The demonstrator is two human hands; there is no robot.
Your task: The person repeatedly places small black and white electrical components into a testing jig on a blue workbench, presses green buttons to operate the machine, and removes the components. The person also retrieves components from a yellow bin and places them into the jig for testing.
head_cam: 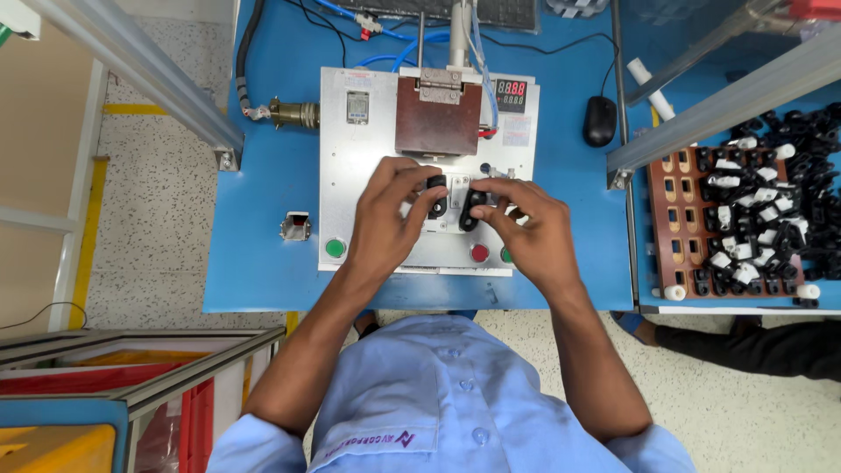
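A metal test fixture [350, 201] sits on the blue table [263, 254], with a brown hinged lid [436, 118] raised at its back. My left hand [390, 215] pinches a small black part [436, 187] at the fixture's middle nest. Close beside it, my right hand [526, 228] grips a second black part [475, 203] on the same nest. Both parts touch the fixture's metal seat between my fingers. A green button [335, 248] and a red button [479, 253] lie along the fixture's front edge.
A brown tray [670, 219] with black and white parts stands at the right, behind a metal frame bar [727, 105]. A black mouse [600, 121] lies at the back right. A small switch box [296, 226] sits left of the fixture. Another person's dark sleeve [753, 346] shows lower right.
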